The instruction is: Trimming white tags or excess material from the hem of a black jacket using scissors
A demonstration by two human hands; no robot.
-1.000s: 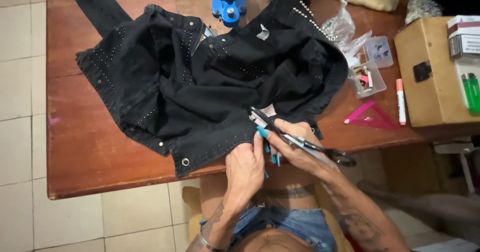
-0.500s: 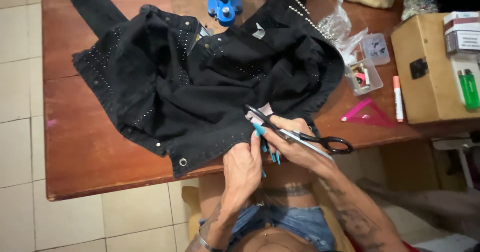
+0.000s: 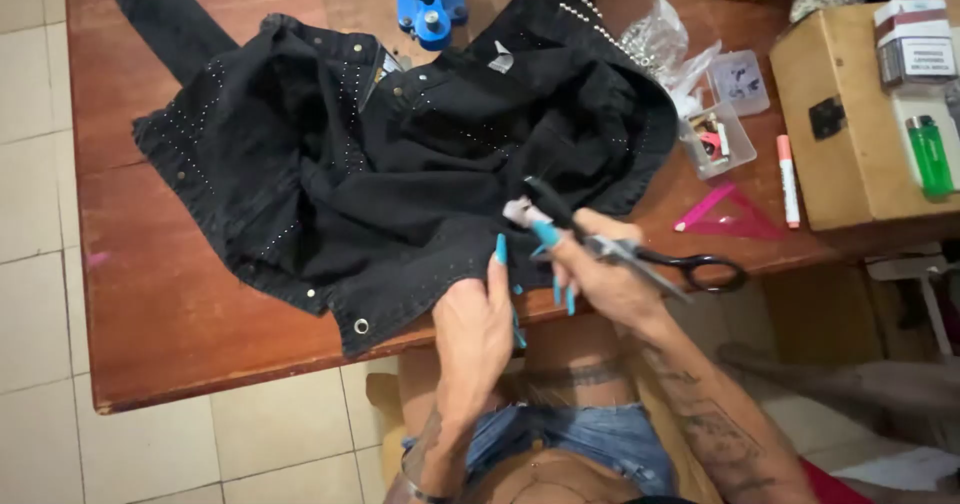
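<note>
Lifted since before, right hand (image 3: 610, 274) grips scissors (image 3: 640, 254); left hand (image 3: 475, 329) presses jacket (image 3: 420, 164).

soft, even indoor light is falling from above, leaving the scene moderately bright with no hard glare. the black jacket (image 3: 420, 164) just beyond the left hand (image 3: 475, 329) is swallowing detail, its folds reading as flat dark patches, while small studs are catching pinpoints of light. the right hand (image 3: 600, 264) and the scissors (image 3: 660, 257) it is holding are smearing slightly with motion blur. the wooden table (image 3: 170, 304) left of the hands is giving a dull sheen. edges are bowing slightly.
</note>
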